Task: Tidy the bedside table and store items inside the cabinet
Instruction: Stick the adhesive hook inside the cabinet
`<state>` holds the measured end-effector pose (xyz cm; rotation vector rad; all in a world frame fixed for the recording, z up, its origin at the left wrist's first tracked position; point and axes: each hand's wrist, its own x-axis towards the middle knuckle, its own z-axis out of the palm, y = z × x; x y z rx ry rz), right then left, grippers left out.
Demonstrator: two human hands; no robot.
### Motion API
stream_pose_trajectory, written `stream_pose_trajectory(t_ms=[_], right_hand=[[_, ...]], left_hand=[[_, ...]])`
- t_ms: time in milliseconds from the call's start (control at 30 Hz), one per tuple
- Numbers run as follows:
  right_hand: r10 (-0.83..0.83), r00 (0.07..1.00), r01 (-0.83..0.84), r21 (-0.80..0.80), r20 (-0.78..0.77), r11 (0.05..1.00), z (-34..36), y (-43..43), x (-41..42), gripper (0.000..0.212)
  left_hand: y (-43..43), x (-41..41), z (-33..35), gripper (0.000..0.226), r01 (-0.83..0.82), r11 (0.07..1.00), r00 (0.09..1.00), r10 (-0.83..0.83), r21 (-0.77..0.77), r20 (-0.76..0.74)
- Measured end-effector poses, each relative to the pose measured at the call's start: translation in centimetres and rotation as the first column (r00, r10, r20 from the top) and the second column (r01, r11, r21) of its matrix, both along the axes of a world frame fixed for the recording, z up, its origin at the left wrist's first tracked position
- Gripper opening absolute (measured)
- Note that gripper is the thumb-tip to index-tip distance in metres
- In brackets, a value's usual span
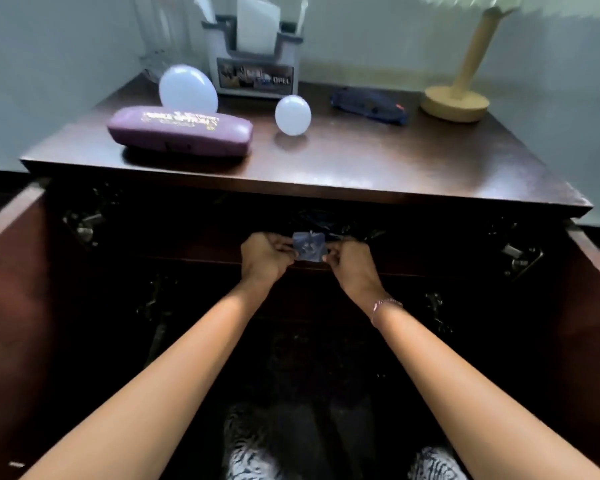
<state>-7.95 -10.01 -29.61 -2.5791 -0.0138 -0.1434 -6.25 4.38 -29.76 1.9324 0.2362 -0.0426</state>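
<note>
Both my hands reach into the open dark wooden cabinet (361,268) under the bedside table top (361,161). My left hand (264,258) and my right hand (350,265) pinch the two sides of a small bluish transparent packet (309,247) at the shelf's front edge. On the table top lie a purple glasses case (180,131), a large white bulb (188,89), a small white bulb (292,115) and a dark blue pouch (368,105).
A grey holder with papers (255,60) stands at the back, a yellow lamp (456,102) at the back right. Both cabinet doors (11,271) stand open at my sides. Dark tangled items lie behind the packet. My patterned knees show at the bottom.
</note>
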Motion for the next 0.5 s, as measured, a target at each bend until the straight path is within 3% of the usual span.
stream_pose_trajectory(t_ms=[233,500], right_hand=[[-0.058,0.991,0.034,-0.195,-0.121,0.980,1.2,1.3,-0.8,0.023],[-0.076,0.976,0.069,-0.042,-0.204,0.997,1.9,0.8,-0.8,0.027]], left_hand=[[0.6,-1.1,1.0,0.030,0.038,0.999,0.999,-0.037,0.034,-0.027],[0.7,-0.9,0.8,0.039,0.054,0.998,0.995,-0.057,-0.042,-0.084]])
